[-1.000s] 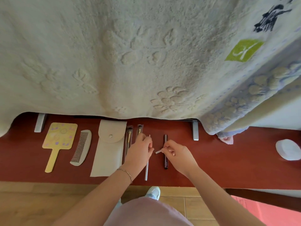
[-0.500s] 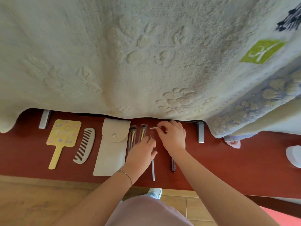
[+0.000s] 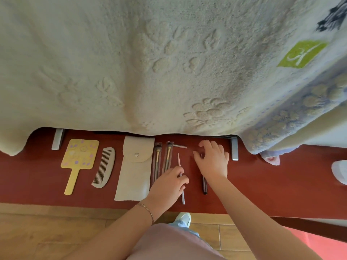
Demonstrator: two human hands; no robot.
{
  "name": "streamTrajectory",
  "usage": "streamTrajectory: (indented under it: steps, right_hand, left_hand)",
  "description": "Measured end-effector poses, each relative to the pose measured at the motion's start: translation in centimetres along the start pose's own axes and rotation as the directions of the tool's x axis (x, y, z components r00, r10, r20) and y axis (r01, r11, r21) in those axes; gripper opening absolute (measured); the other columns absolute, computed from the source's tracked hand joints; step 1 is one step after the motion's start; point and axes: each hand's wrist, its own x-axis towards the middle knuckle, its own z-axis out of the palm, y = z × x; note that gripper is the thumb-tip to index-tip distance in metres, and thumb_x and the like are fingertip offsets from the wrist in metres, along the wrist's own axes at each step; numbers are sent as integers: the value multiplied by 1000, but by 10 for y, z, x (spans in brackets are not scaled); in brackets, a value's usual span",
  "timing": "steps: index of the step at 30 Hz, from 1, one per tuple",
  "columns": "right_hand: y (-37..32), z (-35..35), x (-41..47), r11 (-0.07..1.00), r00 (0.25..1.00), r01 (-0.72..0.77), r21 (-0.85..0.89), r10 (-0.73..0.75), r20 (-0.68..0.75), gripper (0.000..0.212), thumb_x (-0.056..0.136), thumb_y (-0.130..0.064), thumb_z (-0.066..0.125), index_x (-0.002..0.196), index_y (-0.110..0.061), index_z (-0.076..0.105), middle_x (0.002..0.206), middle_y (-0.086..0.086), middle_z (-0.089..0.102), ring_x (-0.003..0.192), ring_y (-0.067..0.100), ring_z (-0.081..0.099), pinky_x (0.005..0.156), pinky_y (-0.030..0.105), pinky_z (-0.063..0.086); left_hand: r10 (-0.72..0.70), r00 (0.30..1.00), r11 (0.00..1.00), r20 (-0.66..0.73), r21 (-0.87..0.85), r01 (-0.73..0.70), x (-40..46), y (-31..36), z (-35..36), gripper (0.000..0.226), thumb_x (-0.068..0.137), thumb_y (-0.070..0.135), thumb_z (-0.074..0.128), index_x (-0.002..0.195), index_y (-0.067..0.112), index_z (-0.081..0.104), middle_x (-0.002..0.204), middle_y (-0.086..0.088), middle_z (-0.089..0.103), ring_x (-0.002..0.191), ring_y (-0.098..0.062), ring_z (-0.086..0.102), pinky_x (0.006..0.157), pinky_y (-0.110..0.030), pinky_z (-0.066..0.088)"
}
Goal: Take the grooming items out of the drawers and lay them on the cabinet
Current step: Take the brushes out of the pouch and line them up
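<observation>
- Head view: the person leans over the red bench [image 3: 253,184], where the grooming items lie in a row below a cream blanket [image 3: 150,62] that hangs over the back edge.
- The left hand [image 3: 167,182] is curled loosely round the thin grey stick [image 3: 181,177], fingertips pinching it while it lies on the bench.
- The right hand [image 3: 212,160] is spread open, palm down, holding nothing, over the upper part of the dark pencil [image 3: 204,186], whose lower end shows below the wrist.
- A small grey cap [image 3: 179,146] lies loose just beyond the stick's tip, beside the two wrapped brushes [image 3: 162,158].
- Risk, as I judge it: the round stick and pencil could roll toward the front edge if nudged by a wrist; the loose cap could be knocked under the blanket and lost.
- Count: one yellow hand mirror [image 3: 79,156], one comb [image 3: 104,167], one beige pouch [image 3: 134,169], two brushes, one stick, one pencil, one cap.
- A white round thing [image 3: 339,171] sits far right, too cropped to name.
</observation>
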Motion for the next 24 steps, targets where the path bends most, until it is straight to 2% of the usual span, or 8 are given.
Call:
streamTrajectory:
  steps: [3,5,8,11,13,15,19,24]
  right_hand:
    - [15,-7,-14,988,981,-134,-82,144,131,31,84,-48,52,99,-20,52,101,-2,59,99,23,52,85,38,35]
    - [17,-9,-21,976,958,-123,-179,165,236,32,86,-50,47,97,-21,55,104,-2,58,101,22,51,86,38,35]
    - [14,-13,-28,977,953,-98,-191,148,266,27,88,-45,46,88,-20,55,98,-1,59,98,21,52,85,37,35]
    - [10,-24,-35,963,929,-242,117,196,314,27,88,-42,51,77,-17,52,79,-2,58,78,17,55,70,31,40]
    - [1,-34,-41,855,906,-355,378,215,364,30,88,-40,54,73,-14,52,67,-2,53,60,12,48,58,27,37]
    - [-12,-43,-48,731,886,-428,532,224,405,27,88,-36,55,73,-14,58,62,-1,55,54,10,44,57,26,37]
    - [-35,-50,-64,543,878,-469,697,202,434,20,89,-24,56,71,-22,64,52,-5,54,47,9,42,52,22,38]
    - [-50,-58,-76,551,905,-402,732,117,409,18,91,-23,54,83,-12,66,53,-8,53,47,6,41,53,21,38]
  left_hand:
    - [26,999,999,20,22,-27,2,1,-1,19,91,19,52,108,17,62,121,-1,51,107,-15,53,86,-21,45]
    - [30,999,999,28,24,-31,1,0,-1,24,95,21,46,115,19,58,128,1,45,114,-13,47,92,-20,43]
    - [27,998,999,48,17,-28,-1,-1,-5,26,95,23,46,119,21,56,132,2,43,116,-10,46,94,-17,42]
    - [-40,999,996,13,-77,41,-4,2,-13,31,94,33,47,123,23,53,130,5,47,114,-7,48,91,-11,36]
    - [-143,989,961,34,-234,147,-6,10,-21,37,93,39,45,127,25,49,126,9,51,111,-4,50,88,-9,35]
    - [-197,974,896,107,-384,224,-8,18,-30,41,92,44,45,130,29,43,120,12,54,104,-2,54,85,-13,43]
    - [-202,972,815,121,-530,235,-14,30,-39,33,93,46,41,123,32,41,98,13,63,83,-5,63,78,-28,55]
    - [-263,958,717,117,-640,275,-19,33,-45,21,99,31,33,112,25,48,81,8,57,68,-7,57,70,-33,53]
